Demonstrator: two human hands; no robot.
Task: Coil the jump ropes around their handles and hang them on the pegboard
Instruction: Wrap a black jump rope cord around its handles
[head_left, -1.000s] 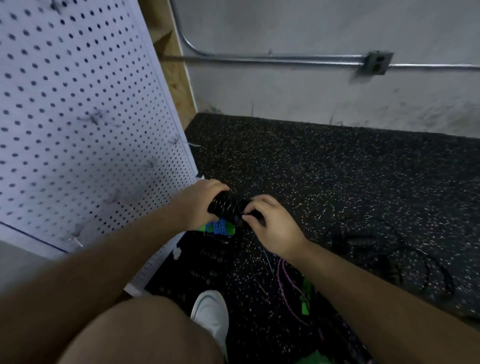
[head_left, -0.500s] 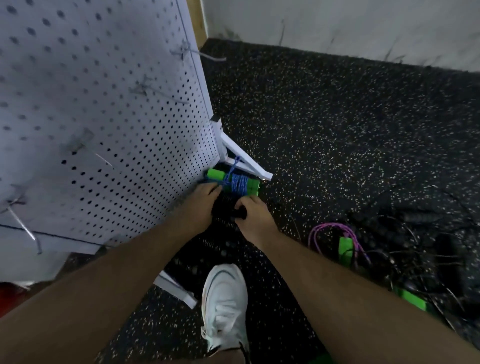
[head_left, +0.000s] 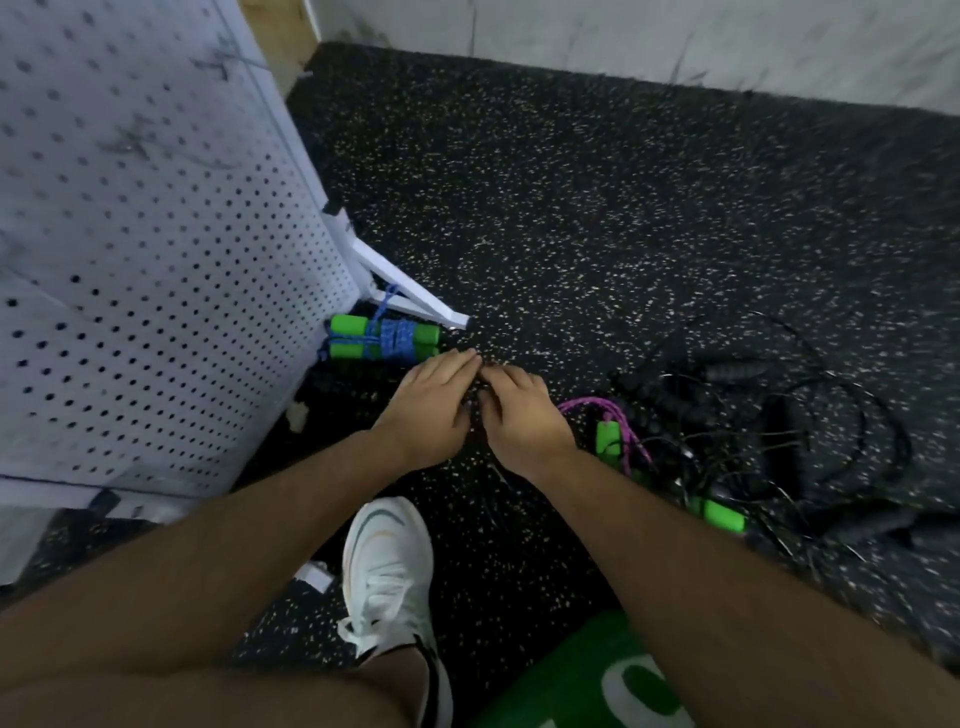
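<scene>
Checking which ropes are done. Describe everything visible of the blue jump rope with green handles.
The blue jump rope is coiled: braided blue cord wound round the middle of two bright green, foam-looking handles lying side by side. It lies on the speckled floor beside the pegboard and its white foot, one loop reaching toward it. The left hand is close; contact unclear.

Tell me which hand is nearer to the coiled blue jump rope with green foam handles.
Left. The left hand lies just below and right of the blue jump rope, fingertips close to it; the right hand lies farther right, beyond the left hand.
</scene>
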